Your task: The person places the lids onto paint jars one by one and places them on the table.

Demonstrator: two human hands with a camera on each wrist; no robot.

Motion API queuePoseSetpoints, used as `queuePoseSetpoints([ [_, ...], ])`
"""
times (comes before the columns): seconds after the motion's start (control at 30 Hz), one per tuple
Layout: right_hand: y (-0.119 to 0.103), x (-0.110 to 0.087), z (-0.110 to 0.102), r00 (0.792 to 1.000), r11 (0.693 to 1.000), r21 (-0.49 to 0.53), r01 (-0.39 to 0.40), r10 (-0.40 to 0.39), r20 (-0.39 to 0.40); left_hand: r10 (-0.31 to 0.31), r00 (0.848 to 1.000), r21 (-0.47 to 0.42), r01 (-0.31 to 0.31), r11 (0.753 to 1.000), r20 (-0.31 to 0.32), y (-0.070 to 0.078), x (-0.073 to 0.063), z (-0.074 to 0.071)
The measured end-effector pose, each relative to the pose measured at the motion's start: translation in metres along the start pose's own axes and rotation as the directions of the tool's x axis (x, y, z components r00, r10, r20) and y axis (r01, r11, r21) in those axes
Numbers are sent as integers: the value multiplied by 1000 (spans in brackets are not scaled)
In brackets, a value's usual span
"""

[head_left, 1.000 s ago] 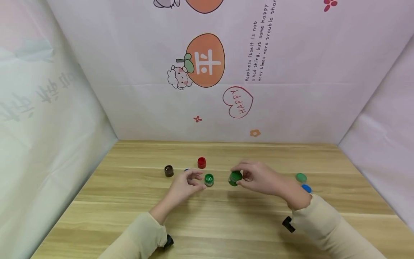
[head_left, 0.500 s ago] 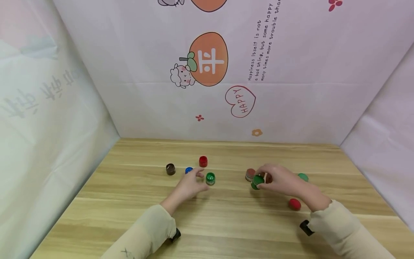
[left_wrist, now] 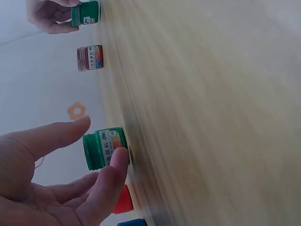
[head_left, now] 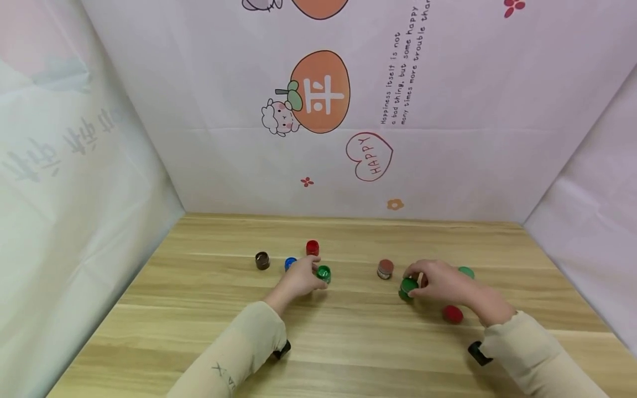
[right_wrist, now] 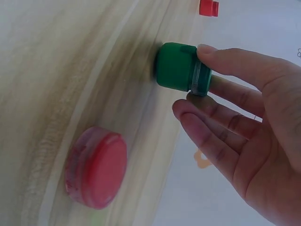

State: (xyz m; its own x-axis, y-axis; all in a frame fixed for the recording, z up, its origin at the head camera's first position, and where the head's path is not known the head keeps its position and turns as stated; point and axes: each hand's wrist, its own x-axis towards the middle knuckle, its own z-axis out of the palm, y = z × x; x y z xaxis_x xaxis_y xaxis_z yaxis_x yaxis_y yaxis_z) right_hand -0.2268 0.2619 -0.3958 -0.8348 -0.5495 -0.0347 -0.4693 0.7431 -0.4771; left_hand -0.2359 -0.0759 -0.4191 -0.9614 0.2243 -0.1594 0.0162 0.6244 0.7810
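In the head view my left hand (head_left: 297, 279) is at an open green paint jar (head_left: 323, 275). The left wrist view has thumb and fingers on either side of this jar (left_wrist: 106, 148); a small gap separates the thumb tip from it, and one fingertip overlaps its label. My right hand (head_left: 440, 279) pinches a green-lidded paint jar (head_left: 408, 287) by its lid end. Seen from the right wrist, the held jar (right_wrist: 174, 66) has its base at the tabletop; whether it touches is unclear. A jar with a reddish-brown lid (head_left: 385, 269) stands just left of it.
Open brown (head_left: 262, 260), red (head_left: 312, 247) and blue (head_left: 290, 263) jars stand around my left hand, the blue one partly covered. A red lid (head_left: 453, 314) and a green lid (head_left: 466, 271) lie near my right forearm. A printed white sheet (head_left: 239, 166) rises behind the wooden table (head_left: 348, 354).
My right hand has carried the green-lidded jar rightward and lowered it, uncovering the reddish-brown-lidded jar. My left hand has moved right to the open green jar.
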Motion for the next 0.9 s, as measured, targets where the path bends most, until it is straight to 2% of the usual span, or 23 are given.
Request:
queuePoseSetpoints([
  [0.17,2,-1,2,1000,1000,-9,11,-11,2,-7,1000,59,8,998,-12,3,6,4],
  [0.5,6,-2,4,1000,1000,9,24,-24,-12,-9,1000,114,11,993,-14,4,13,7],
  [0.9,10,-4,4,999,999,-9,44,-44,-16,12,1000,-2,-12,1000,20,5,7,0],
])
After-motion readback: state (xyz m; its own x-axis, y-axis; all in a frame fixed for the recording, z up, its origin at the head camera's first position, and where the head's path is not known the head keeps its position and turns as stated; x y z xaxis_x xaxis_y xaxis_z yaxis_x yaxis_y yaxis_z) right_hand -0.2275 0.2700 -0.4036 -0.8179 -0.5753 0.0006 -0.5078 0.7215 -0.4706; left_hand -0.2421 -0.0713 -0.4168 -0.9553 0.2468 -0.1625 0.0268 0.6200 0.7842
